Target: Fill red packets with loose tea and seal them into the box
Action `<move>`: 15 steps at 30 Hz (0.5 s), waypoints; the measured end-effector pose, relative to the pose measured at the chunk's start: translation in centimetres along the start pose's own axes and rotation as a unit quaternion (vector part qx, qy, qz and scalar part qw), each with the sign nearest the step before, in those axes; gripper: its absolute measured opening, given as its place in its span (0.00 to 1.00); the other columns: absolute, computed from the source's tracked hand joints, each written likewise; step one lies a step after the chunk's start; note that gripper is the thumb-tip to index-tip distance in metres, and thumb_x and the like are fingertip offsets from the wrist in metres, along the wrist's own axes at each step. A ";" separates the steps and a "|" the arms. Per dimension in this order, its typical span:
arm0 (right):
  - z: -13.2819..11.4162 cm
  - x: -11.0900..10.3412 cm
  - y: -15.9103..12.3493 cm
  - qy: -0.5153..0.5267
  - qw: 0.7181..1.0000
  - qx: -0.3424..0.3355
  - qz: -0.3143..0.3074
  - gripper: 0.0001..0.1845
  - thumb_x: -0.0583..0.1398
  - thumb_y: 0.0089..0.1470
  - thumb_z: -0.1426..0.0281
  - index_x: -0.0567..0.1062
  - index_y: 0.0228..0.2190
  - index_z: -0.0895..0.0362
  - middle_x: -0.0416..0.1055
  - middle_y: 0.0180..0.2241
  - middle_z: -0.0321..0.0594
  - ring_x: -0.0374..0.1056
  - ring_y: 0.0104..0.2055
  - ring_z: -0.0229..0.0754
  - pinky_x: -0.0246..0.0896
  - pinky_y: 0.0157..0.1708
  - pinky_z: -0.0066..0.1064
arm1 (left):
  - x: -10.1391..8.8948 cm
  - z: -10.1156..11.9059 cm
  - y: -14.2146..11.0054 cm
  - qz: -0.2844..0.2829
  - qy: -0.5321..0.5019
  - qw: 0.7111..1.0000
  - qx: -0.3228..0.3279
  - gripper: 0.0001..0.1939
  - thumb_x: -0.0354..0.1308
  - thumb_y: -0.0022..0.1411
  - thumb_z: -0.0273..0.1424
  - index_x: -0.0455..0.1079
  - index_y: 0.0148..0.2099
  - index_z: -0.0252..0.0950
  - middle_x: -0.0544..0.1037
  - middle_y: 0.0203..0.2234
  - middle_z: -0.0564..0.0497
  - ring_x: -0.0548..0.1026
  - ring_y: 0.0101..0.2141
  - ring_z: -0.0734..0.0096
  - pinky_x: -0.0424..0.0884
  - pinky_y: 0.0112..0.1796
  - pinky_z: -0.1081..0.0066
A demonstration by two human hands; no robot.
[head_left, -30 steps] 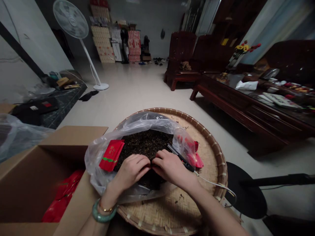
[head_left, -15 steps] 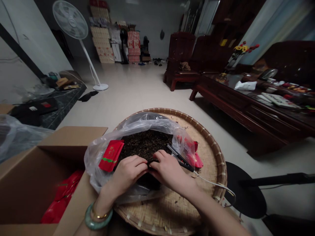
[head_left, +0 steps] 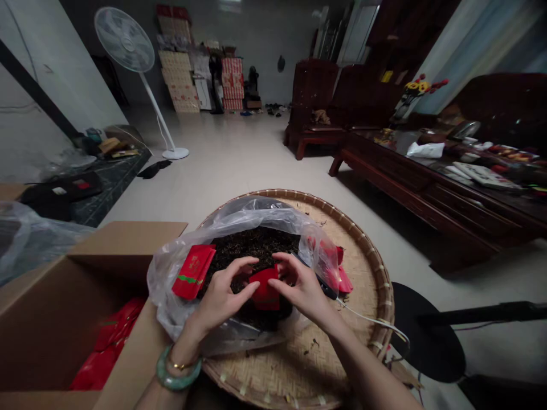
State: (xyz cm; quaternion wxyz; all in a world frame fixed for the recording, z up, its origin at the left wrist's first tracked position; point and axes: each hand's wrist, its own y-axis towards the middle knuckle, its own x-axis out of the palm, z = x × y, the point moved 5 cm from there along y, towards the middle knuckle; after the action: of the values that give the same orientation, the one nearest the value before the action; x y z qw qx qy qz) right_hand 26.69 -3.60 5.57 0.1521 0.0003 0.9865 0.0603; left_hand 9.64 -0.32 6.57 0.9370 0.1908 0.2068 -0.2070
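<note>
over a woven tray (head_left: 299, 364), the left hand (head_left: 220, 295) and right hand (head_left: 304, 289) curve wide around a red packet (head_left: 266, 296) between them, contact unclear, dark leaves (head_left: 243, 244) just beyond; light, even fingertip pressure should keep it uncreased

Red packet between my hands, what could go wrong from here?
The red packet might slip onto the dark leaves around it. Nudging the open plastic bag could spill leaves onto the woven tray, where stray bits already lie. The right arm might snag the white cord crossing the tray's rim.
</note>
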 end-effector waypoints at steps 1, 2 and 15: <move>0.8 0.2 0.1 0.044 0.999 0.031 0.000 0.18 0.63 0.47 0.67 0.71 0.41 0.57 0.73 0.32 0.39 0.69 0.33 0.40 0.65 0.32 0.31 | 0.2 -0.6 0.1 0.008 -0.048 0.998 -0.046 0.20 0.59 0.55 0.31 0.66 0.51 0.39 0.77 0.37 0.49 0.76 0.37 0.68 0.73 0.37 0.71; 1.5 0.5 0.2 0.083 0.995 0.058 -0.006 0.15 0.63 0.46 0.65 0.73 0.37 0.58 0.74 0.31 0.39 0.69 0.32 0.40 0.65 0.32 0.32 | 0.5 -1.1 0.2 0.014 -0.100 0.991 -0.089 0.21 0.61 0.53 0.32 0.66 0.50 0.38 0.76 0.35 0.50 0.76 0.35 0.69 0.73 0.34 0.72; 3.4 0.8 -0.1 0.159 0.978 0.109 0.082 0.14 0.67 0.39 0.60 0.74 0.22 0.58 0.72 0.21 0.36 0.66 0.22 0.37 0.62 0.25 0.28 | 2.2 -3.6 -0.2 0.123 -0.203 0.950 -0.201 0.11 0.66 0.44 0.37 0.73 0.26 0.33 0.75 0.21 0.53 0.71 0.25 0.73 0.69 0.30 0.74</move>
State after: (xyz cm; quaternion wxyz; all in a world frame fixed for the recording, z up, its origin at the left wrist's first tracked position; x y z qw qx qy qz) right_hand 26.92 -3.30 2.04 -0.0133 0.0882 0.9954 -0.0360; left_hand 10.29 0.45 2.50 0.9963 -0.0237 0.0248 -0.0784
